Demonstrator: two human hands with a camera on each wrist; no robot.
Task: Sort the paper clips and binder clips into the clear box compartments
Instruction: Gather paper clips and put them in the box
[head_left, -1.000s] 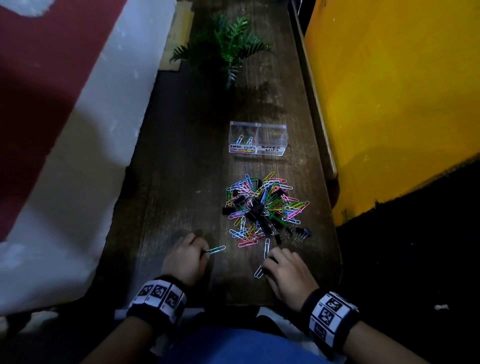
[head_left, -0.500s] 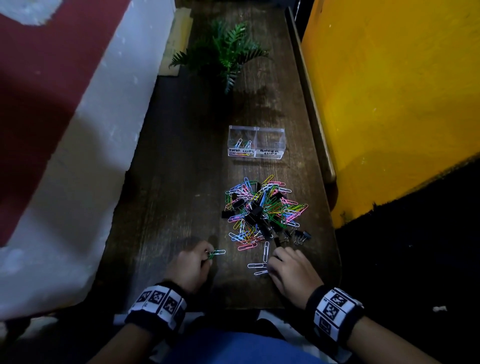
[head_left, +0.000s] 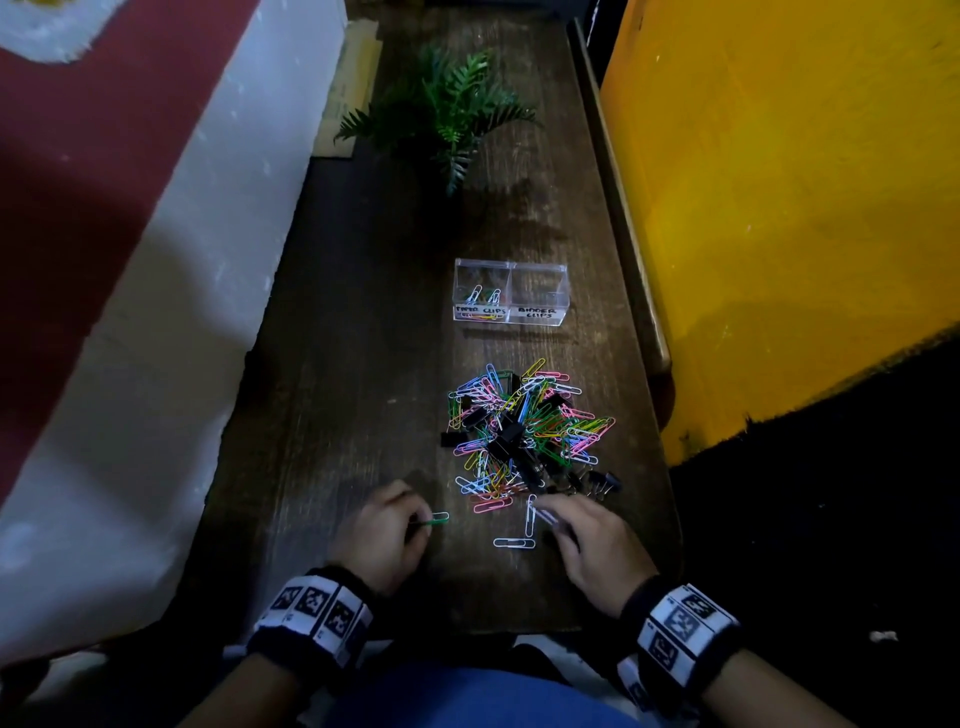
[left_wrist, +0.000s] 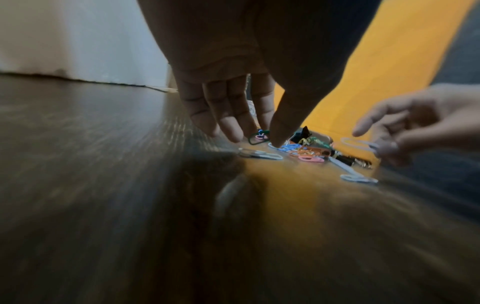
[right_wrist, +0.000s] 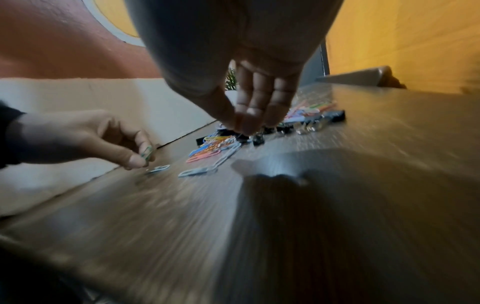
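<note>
A mixed pile (head_left: 524, 436) of coloured paper clips and black binder clips lies on the dark wooden table (head_left: 363, 364). Beyond it stands the clear box (head_left: 511, 312); its left compartment, labelled paper clips, holds several clips, and its right compartment, labelled binder clips, looks empty. My left hand (head_left: 415, 519) is left of the pile's near edge and pinches a green paper clip (head_left: 436, 518), also seen in the left wrist view as the green clip (left_wrist: 257, 139). My right hand (head_left: 548, 519) is at the pile's near edge and pinches a white paper clip (left_wrist: 358, 145).
Two loose white clips (head_left: 514, 543) lie between my hands. A green fern (head_left: 447, 114) stands at the far end of the table. A yellow wall (head_left: 779, 208) runs close along the right side, and a white and red wall (head_left: 130, 312) along the left.
My right hand has lifted a white clip off the table and moved slightly toward the pile. The loose white clips near it have shifted. My left hand still pinches the green clip.
</note>
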